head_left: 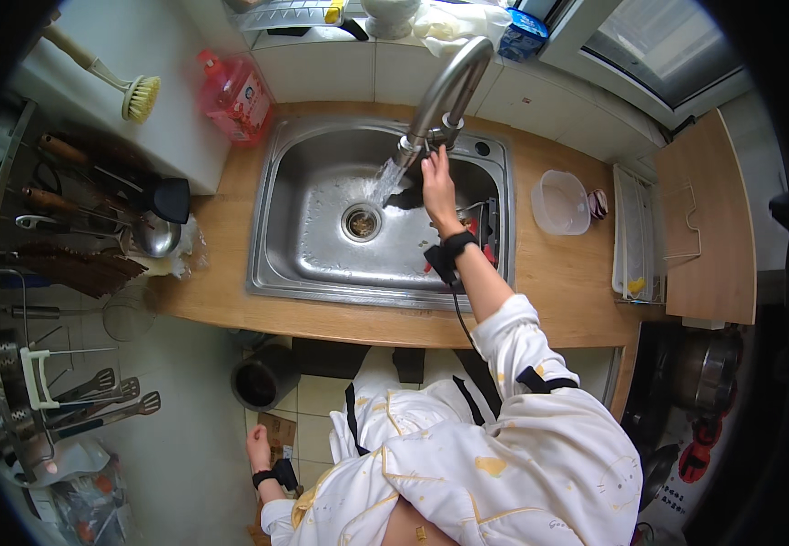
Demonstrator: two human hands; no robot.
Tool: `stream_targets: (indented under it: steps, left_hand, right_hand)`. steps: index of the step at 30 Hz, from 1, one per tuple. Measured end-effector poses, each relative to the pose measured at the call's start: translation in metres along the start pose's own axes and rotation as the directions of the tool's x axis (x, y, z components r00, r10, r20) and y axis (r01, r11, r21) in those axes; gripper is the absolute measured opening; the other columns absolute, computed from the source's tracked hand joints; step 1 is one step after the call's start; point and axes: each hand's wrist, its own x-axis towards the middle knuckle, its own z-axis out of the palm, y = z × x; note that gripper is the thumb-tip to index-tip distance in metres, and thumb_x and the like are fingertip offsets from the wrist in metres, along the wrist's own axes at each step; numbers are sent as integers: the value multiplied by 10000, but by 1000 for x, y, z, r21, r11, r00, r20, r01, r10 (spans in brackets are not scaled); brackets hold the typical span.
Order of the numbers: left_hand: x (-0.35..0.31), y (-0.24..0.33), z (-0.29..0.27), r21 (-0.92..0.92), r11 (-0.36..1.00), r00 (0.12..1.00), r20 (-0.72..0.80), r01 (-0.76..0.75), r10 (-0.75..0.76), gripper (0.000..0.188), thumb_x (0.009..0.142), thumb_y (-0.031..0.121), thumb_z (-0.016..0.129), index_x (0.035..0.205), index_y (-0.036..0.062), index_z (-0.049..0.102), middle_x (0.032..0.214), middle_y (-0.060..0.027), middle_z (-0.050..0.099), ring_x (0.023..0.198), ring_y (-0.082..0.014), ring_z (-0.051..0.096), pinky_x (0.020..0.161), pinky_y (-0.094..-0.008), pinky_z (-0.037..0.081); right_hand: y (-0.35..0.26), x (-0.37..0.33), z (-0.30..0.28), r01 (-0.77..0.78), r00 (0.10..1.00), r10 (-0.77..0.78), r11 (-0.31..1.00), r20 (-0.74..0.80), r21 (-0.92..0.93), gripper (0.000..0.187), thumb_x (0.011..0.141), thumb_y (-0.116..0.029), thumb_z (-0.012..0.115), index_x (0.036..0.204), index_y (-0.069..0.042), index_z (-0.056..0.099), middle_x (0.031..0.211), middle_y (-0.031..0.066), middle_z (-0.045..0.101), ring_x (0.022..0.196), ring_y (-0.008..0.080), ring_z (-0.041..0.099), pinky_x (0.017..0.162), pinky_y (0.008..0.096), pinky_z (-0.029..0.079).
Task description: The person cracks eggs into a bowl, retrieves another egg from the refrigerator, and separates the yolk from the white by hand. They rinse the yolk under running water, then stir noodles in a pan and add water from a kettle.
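My right hand (438,189) is raised over the right side of the steel sink (299,246), its fingers stretched out. The fingertips are at the base of the tall curved faucet (431,105), near its handle; whether they touch it is hard to see. Water (386,182) runs from the faucet's spout toward the drain (361,222). My left hand (258,448) hangs low at my left side, away from the counter, beside a dark bin (265,378). Its fingers are too small to make out.
A rack with red items (484,232) sits in the sink's right side, partly behind my right forearm. On the wooden counter (558,273) stand a clear plastic tub (560,202) and a pink bottle (235,100). Utensils (94,187) hang at the left; a cabinet door (708,218) stands open at right.
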Motion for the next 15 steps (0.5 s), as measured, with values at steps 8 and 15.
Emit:
stream_targets:
  steps: [8,15]
  left_hand:
    - [53,58,20,-44,998,994,91,-53,57,225,864,208,627,997,29,651,908,-61,666,833,-148,605,777,-272,469]
    - [63,32,21,45,999,989,145,-1,-6,219,859,216,622,984,40,660,886,-54,670,815,-156,608,771,-277,472]
  right_hand:
    - [4,-54,49,-701,639,678,318,363,638,251,913,-13,468,1149,59,512,1093,166,605,971,248,634,838,312,547]
    - [11,-50,62,-722,557,738,203,381,662,132,894,-38,561,993,47,582,915,128,665,773,155,657,689,227,577]
